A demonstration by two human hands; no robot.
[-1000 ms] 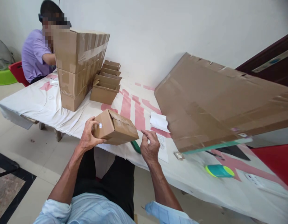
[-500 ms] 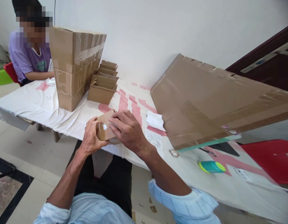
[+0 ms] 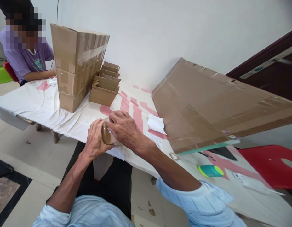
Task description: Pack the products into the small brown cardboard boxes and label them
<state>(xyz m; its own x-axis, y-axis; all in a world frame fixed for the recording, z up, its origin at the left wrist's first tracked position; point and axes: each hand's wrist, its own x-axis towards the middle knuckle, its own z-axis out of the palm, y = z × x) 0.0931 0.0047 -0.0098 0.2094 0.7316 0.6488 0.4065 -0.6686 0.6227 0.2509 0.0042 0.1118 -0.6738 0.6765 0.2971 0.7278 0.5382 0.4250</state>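
A small brown cardboard box (image 3: 107,136) is held up at the table's front edge, tilted, with glossy tape on its near face. My left hand (image 3: 95,135) is closed around its left side, thumb underneath. Curled over the top and right of the box, my right hand (image 3: 124,128) presses its fingers against it and hides much of that face. A bit of a small white label (image 3: 109,130) shows beside the right fingers. Whether these fingers also pinch something small cannot be seen.
Stacked taped cartons (image 3: 65,67) and open cardboard boxes (image 3: 103,94) stand left. Folded white paper (image 3: 156,123) lies before a large leaning cardboard sheet (image 3: 195,107). Farther right are a teal-and-yellow roll (image 3: 210,171), power strip (image 3: 249,181) and red chair (image 3: 271,165). Another person (image 3: 30,63) sits far left.
My right hand has shifted left over the box face, now covering most of the label. The box has turned in my left hand. The view has shifted slightly.
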